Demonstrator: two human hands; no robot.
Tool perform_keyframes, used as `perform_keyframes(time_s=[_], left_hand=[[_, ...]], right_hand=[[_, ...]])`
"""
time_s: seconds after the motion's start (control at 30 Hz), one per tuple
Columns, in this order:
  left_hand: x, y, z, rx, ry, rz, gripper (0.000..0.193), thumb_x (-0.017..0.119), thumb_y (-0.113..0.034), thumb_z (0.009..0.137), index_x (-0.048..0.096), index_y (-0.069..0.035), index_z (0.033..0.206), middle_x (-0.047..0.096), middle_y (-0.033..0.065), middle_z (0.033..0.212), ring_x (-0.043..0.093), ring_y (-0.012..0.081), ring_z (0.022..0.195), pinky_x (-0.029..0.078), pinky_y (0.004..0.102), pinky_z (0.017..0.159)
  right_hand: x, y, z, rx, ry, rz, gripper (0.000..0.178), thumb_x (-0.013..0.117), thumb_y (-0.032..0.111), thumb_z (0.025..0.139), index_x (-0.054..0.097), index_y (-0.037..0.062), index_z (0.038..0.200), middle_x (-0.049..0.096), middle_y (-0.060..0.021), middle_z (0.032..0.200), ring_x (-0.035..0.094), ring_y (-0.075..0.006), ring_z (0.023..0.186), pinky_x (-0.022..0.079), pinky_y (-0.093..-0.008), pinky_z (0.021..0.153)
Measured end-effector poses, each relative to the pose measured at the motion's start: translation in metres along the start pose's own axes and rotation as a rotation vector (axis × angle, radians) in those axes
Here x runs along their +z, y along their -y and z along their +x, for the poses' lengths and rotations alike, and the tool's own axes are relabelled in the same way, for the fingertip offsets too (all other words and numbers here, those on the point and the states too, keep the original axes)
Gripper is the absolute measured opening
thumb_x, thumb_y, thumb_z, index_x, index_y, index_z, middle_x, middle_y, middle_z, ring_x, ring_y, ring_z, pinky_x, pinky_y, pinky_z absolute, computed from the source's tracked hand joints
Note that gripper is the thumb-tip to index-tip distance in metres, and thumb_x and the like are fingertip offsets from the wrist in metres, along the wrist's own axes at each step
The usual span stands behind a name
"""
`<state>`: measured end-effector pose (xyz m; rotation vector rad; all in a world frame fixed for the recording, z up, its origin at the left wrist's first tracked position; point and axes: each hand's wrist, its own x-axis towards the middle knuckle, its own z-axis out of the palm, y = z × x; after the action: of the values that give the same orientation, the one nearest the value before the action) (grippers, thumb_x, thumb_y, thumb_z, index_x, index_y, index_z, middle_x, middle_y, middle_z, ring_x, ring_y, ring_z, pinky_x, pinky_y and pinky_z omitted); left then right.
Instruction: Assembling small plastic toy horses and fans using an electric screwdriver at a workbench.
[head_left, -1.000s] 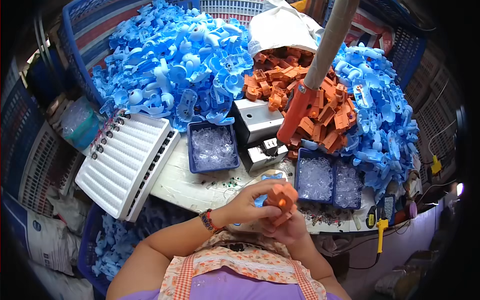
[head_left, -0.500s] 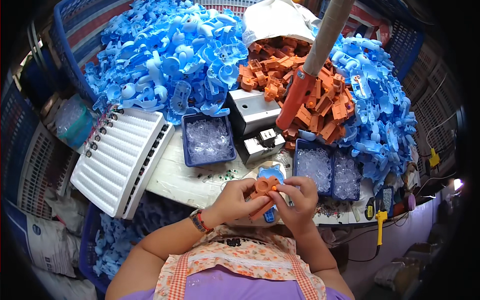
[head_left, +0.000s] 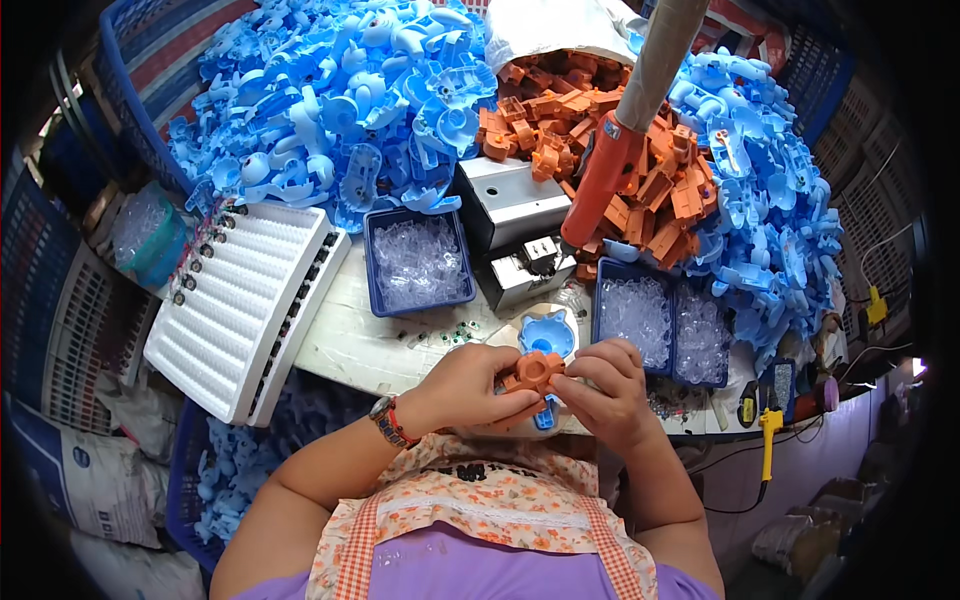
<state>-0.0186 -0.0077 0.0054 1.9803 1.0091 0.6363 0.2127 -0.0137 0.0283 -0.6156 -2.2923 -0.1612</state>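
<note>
My left hand [head_left: 475,385] is closed around an orange plastic part [head_left: 538,369] with a round recess in its face. The fingertips of my right hand [head_left: 608,392] are bent together against that part's right edge; anything small between them is hidden. Just beyond and beneath the hands, a blue plastic shell [head_left: 547,336] with a hollow bowl lies on a pale round base, its lower end showing below the orange part.
Behind stand a metal press-like device [head_left: 520,275] and a slanting red-orange tool [head_left: 603,180]. Blue bins of clear pieces [head_left: 418,262] [head_left: 634,318] flank it. Blue shells [head_left: 340,110] and orange parts [head_left: 650,200] are heaped behind. White trays [head_left: 235,310] lie left; a yellow-handled tool [head_left: 769,440] hangs right.
The orange part has turned in my left hand and now lies flatter. My right fingers have curled in at its edge, and the small orange knob seen there before is covered.
</note>
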Motion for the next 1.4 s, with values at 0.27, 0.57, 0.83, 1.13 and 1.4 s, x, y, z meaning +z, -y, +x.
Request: perform_keyframes(time_s=[0.27,0.57,0.83,1.13,1.4], left_hand=[[0.005,-0.01,-0.005,0.162,-0.187,0.305,0.031,0.074,-0.033,0.073,0.067,-0.006,0.087,0.064,0.0088,0.072,0.062,0.0271,0.061,0.047,0.0359,0.055],[-0.004,0.004,-0.009,0.265,-0.267,0.327,0.034,0.078,-0.022,0.07,0.068,-0.007,0.1,0.065,0.0097,0.081,0.061,0.028,0.076,0.048,0.0372,0.067],[0.024,0.023,-0.01,0.312,-0.393,0.329,0.04,0.079,-0.02,0.067,0.066,-0.007,0.103,0.062,0.0089,0.079,0.059,0.0288,0.079,0.046,0.0392,0.071],[0.029,0.02,0.002,0.354,-0.287,0.345,0.056,0.08,-0.025,0.066,0.061,-0.006,0.114,0.059,0.0127,0.087,0.056,0.0317,0.085,0.044,0.0424,0.074],[-0.001,0.017,-0.017,0.346,-0.39,0.405,0.061,0.082,-0.027,0.065,0.06,-0.004,0.117,0.056,0.0178,0.104,0.054,0.0376,0.103,0.044,0.0456,0.087]], right_hand=[[0.01,-0.009,-0.013,0.381,0.101,0.298,0.037,0.074,0.026,0.075,0.066,0.0062,0.105,0.059,-0.012,0.114,0.054,-0.0317,0.107,0.04,-0.0414,0.092],[0.022,-0.028,-0.027,0.552,0.096,0.447,0.028,0.069,0.017,0.079,0.066,0.0058,0.104,0.062,-0.0118,0.111,0.055,-0.0297,0.112,0.038,-0.0416,0.099],[0.005,-0.007,-0.052,0.707,-0.11,0.114,0.025,0.066,0.003,0.08,0.066,0.0022,0.105,0.062,-0.0127,0.107,0.058,-0.0276,0.102,0.045,-0.0345,0.09],[-0.062,0.011,-0.177,1.357,-1.107,0.618,0.032,0.057,0.012,0.094,0.053,0.0039,0.125,0.06,-0.0034,0.095,0.058,-0.0125,0.08,0.05,-0.0287,0.072],[-0.108,-0.035,-0.263,1.492,-1.565,0.174,0.037,0.071,0.036,0.086,0.058,0.0128,0.111,0.056,0.0005,0.083,0.056,-0.0101,0.07,0.045,-0.023,0.057]])
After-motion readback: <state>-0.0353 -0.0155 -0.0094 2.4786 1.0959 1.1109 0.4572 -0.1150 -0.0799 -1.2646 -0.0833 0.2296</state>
